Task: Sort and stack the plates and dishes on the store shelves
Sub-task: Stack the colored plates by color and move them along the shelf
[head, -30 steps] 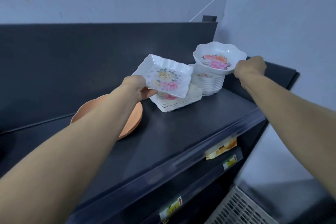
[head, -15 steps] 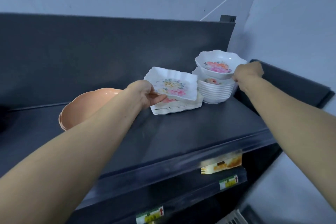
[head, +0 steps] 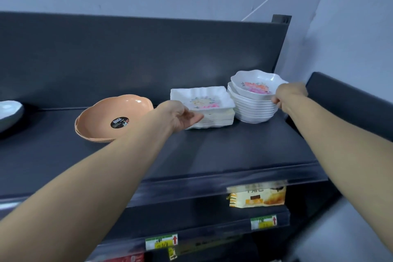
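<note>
A white square floral plate lies flat on top of a stack of square plates on the dark shelf. My left hand is at that stack's left front edge, fingers touching the plates. To the right a white floral bowl sits tilted on a stack of white bowls. My right hand pinches the top bowl's right rim. An orange dish stack with a black sticker lies to the left.
A pale bowl shows at the far left edge. The shelf has a dark back panel and a side panel on the right. Price tags and a packet hang along the lower shelf fronts.
The square plate went from tilted in my left hand down flat onto its stack. The floral bowl came down onto the bowl stack, my right hand still on its rim.
</note>
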The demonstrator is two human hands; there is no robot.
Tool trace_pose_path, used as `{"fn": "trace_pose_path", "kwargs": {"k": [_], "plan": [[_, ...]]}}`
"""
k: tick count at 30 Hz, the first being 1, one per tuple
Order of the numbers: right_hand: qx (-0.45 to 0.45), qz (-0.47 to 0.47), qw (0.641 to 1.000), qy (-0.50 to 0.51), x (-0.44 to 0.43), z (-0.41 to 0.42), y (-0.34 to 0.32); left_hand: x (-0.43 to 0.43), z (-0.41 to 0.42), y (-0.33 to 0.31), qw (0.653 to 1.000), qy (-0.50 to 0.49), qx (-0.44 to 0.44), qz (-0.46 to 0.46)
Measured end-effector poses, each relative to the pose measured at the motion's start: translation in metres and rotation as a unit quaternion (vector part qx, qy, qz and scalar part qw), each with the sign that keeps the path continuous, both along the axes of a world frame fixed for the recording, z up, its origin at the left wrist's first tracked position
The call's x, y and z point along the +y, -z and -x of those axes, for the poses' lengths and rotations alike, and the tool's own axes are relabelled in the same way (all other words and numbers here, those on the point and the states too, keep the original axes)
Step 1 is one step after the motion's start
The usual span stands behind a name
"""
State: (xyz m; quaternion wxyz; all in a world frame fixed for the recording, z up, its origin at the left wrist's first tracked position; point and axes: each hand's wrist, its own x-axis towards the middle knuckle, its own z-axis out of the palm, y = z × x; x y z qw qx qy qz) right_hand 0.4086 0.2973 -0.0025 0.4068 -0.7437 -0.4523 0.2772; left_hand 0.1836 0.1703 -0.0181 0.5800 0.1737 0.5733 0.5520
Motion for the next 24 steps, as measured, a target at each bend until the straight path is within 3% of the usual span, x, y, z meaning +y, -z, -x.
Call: {"fn": "trace_pose_path", "kwargs": {"k": [8,13,18,24], "plan": [[-0.003,0.011,0.999,-0.037,0.007,-0.007,0.005,-0.002,-0.011,0.003,0.993,0.025,0.114,0.012],[-0.054,-0.075,0.996,-0.013,0.004,-0.002,0.002,-0.011,-0.009,-0.017,0.967,0.051,0.246,-0.042],[-0.081,-0.132,0.98,-0.127,-0.019,0.035,-0.019,-0.026,0.008,-0.028,0.906,0.066,0.404,-0.105],[-0.14,-0.181,0.933,-0.279,-0.074,0.122,-0.041,-0.073,0.065,-0.04,0.855,0.03,0.506,-0.11]]}}
